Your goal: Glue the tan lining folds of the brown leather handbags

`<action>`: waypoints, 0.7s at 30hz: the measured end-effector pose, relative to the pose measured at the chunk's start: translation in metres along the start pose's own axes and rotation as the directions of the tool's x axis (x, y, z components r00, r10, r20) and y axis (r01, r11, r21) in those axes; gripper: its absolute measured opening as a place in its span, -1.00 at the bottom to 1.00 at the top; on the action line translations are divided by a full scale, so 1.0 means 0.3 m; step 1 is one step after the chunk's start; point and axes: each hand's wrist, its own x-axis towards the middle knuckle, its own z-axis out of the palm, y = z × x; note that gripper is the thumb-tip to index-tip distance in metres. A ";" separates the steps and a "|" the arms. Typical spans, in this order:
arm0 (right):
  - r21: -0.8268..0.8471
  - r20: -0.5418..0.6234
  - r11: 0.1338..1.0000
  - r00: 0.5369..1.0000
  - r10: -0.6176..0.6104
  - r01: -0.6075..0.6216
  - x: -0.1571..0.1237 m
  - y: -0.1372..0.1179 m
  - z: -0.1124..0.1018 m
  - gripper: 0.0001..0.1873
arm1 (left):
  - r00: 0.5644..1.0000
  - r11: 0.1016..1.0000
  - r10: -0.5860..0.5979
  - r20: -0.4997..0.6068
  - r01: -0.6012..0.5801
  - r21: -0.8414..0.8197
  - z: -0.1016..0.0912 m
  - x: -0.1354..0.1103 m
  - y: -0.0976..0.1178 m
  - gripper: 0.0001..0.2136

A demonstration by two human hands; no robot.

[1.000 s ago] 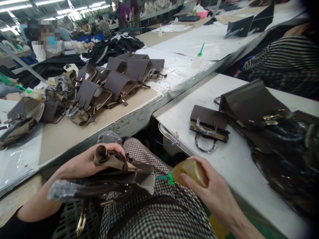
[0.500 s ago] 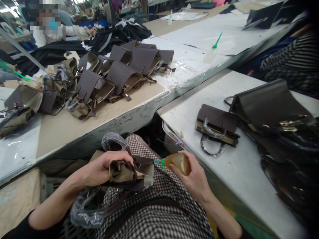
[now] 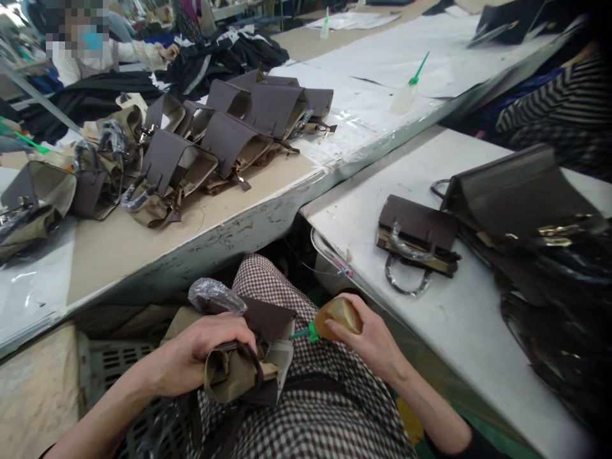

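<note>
My left hand (image 3: 198,354) is closed round a small brown and tan handbag (image 3: 248,357) held on my lap, with its plastic-wrapped handle (image 3: 215,296) sticking up behind. My right hand (image 3: 373,338) grips a squeeze bottle of amber glue (image 3: 337,314). The bottle's green nozzle (image 3: 306,332) points left and touches the bag's open edge. My checked clothing (image 3: 310,414) lies under both hands.
Several brown handbags (image 3: 215,140) stand in rows on the long bench (image 3: 143,236) ahead. A flat brown bag (image 3: 415,233) and a pile of dark bags (image 3: 540,229) lie on the white table (image 3: 363,191) at right. A person (image 3: 86,48) works at far left. A glue bottle (image 3: 408,89) stands farther back.
The bag in my left hand has turned and dropped lower on my lap. My right hand has brought the bottle's nozzle up to the bag's edge.
</note>
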 end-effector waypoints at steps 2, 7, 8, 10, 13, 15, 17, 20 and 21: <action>0.034 0.008 0.998 0.999 0.050 -0.050 -0.011 0.005 0.001 -0.54 | 1.000 1.000 0.007 -0.003 -0.007 0.023 0.014 -0.015 -0.002 -0.88; 0.144 0.003 0.971 0.982 0.191 -0.190 -0.054 0.008 0.004 -0.50 | 1.000 0.997 -0.019 -0.003 0.020 0.076 0.067 -0.056 -0.001 -0.89; 0.158 -0.002 0.967 0.979 0.205 -0.202 -0.063 0.007 0.006 -0.50 | 1.000 0.996 -0.026 -0.001 0.026 0.085 0.079 -0.064 -0.001 -0.89; 0.160 -0.020 0.964 0.976 0.216 -0.211 -0.079 0.005 0.010 -0.47 | 0.999 0.995 -0.032 0.004 0.032 0.099 0.106 -0.081 -0.002 -0.87; 0.121 -0.063 0.977 0.981 0.186 -0.177 -0.095 0.006 0.019 -0.44 | 0.999 0.991 -0.039 0.004 0.038 0.126 0.144 -0.106 -0.006 -0.88; 0.103 -0.076 0.983 0.984 0.160 -0.151 -0.101 0.008 0.024 -0.46 | 0.999 0.988 -0.041 -0.018 0.043 0.149 0.165 -0.122 -0.013 -0.89; 0.110 -0.052 0.981 0.985 0.166 -0.160 -0.106 0.011 0.029 -0.48 | 0.998 0.987 -0.035 -0.050 0.043 0.154 0.181 -0.135 -0.023 -0.89; 0.149 0.018 0.966 0.977 0.213 -0.214 -0.111 0.017 0.033 -0.50 | 0.996 0.991 -0.011 -0.087 0.023 0.130 0.196 -0.147 -0.035 -0.87; 0.167 0.042 0.959 0.973 0.225 -0.229 -0.112 0.019 0.034 -0.52 | 0.996 0.992 -0.004 -0.093 0.016 0.126 0.199 -0.149 -0.036 -0.87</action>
